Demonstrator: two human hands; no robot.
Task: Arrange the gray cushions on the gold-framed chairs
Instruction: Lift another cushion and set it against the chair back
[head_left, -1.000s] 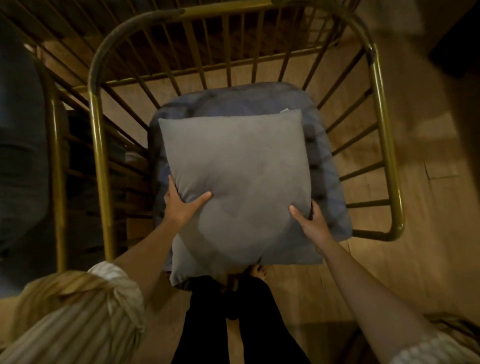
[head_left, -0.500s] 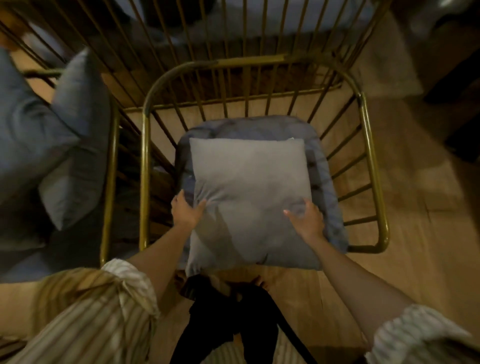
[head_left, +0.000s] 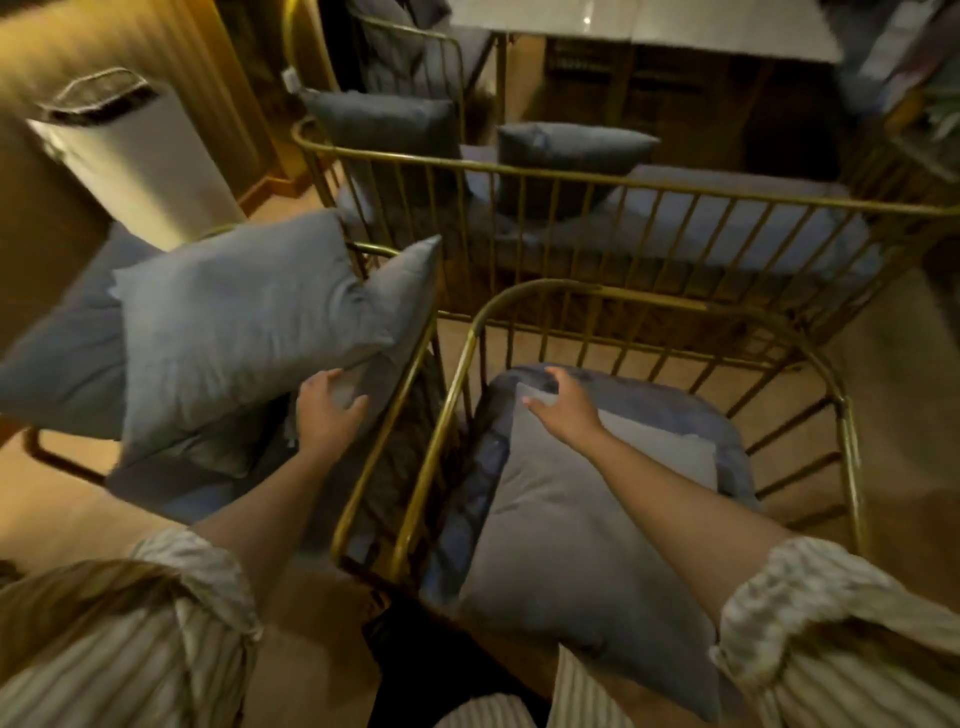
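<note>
A gray cushion (head_left: 576, 551) lies flat on the blue seat pad of the gold-framed chair (head_left: 847, 436) right in front of me. My right hand (head_left: 563, 402) rests over the cushion's far left corner, fingers curled on it. To the left, the neighbouring gold-framed chair (head_left: 410, 364) holds two gray cushions: a big one (head_left: 239, 322) leaning up and a second (head_left: 400, 312) behind it against the chair's side rail. My left hand (head_left: 324, 410) grips the lower edge of the big cushion.
A gold-framed sofa (head_left: 623, 182) with blue seat pads and two dark cushions (head_left: 566, 150) stands behind the chairs. A white cylindrical bin (head_left: 135, 156) sits at the left by the wall. A pale table top (head_left: 649, 26) is at the back. The floor is wood.
Both hands have left the near edge of the cushion. My left hand moved over to the left chair's cushion; my right hand slid to the far corner. The view lifted and widened.
</note>
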